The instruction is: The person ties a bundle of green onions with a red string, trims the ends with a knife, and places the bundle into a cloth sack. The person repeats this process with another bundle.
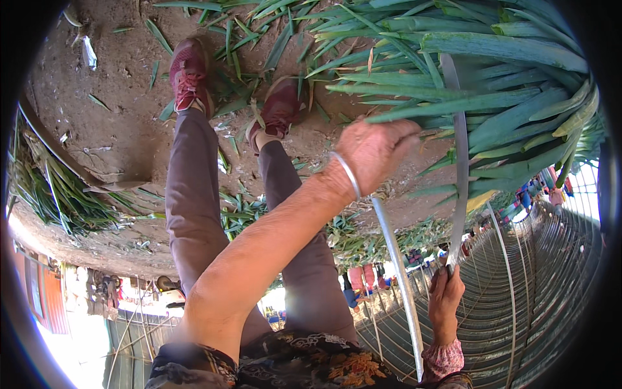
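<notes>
My right hand (446, 296), at the lower right, grips the handle of a long, narrow knife (460, 160). Its blade rises in front of a thick bunch of leek-like green onion leaves (515, 107) at the upper right. The tip lies against or close to the leaves; which cannot be told. My left hand (379, 150), with a metal bangle (347, 172) on the wrist, reaches across to the leaf ends. Its fingers are curled and slightly blurred beside the leaf tips. Whether they hold a leaf is unclear. The roots and stems of the bunch are out of sight.
Cut leaf pieces (279, 46) litter the dirt ground (116, 78) around my shoes (188, 73). Another leaf pile (63, 189) lies at left, beside a dark curved strip (63, 146). A metal pole (398, 277) stands near my right hand. Ribbed tunnel framing (515, 291) and distant people appear behind.
</notes>
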Demonstrator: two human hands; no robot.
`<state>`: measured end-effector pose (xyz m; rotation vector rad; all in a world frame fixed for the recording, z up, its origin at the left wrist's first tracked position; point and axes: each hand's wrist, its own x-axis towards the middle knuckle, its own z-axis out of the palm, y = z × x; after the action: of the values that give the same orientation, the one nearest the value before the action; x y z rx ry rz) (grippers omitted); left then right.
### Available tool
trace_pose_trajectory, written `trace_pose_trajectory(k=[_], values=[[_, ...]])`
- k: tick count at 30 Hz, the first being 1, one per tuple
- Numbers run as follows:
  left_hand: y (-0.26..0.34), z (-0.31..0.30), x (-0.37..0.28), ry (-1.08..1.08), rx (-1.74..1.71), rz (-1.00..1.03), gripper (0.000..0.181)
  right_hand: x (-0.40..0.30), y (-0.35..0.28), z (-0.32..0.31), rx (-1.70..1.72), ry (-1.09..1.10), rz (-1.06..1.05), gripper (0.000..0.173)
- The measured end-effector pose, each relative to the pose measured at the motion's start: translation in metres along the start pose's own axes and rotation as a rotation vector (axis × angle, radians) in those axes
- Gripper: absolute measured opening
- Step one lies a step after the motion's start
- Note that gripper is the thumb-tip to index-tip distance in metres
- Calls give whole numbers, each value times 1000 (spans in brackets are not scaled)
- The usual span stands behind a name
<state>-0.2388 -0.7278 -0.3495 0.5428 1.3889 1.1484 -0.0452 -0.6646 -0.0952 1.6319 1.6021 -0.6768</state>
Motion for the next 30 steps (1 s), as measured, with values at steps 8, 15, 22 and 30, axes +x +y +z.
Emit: trace_pose_trajectory(k=[8, 15, 22, 30], values=[[9, 40, 10, 188, 267, -36, 29, -36, 50, 1, -35, 137, 82, 21], [17, 57, 35, 81, 235, -36, 21, -48, 97, 16, -173, 194, 26, 23], [21, 73, 34, 104, -11, 102, 10, -6, 40, 19, -134, 92, 33, 18], [3, 84, -21, 193, -12, 20, 13, 4, 35, 18, 37, 97, 39, 17]])
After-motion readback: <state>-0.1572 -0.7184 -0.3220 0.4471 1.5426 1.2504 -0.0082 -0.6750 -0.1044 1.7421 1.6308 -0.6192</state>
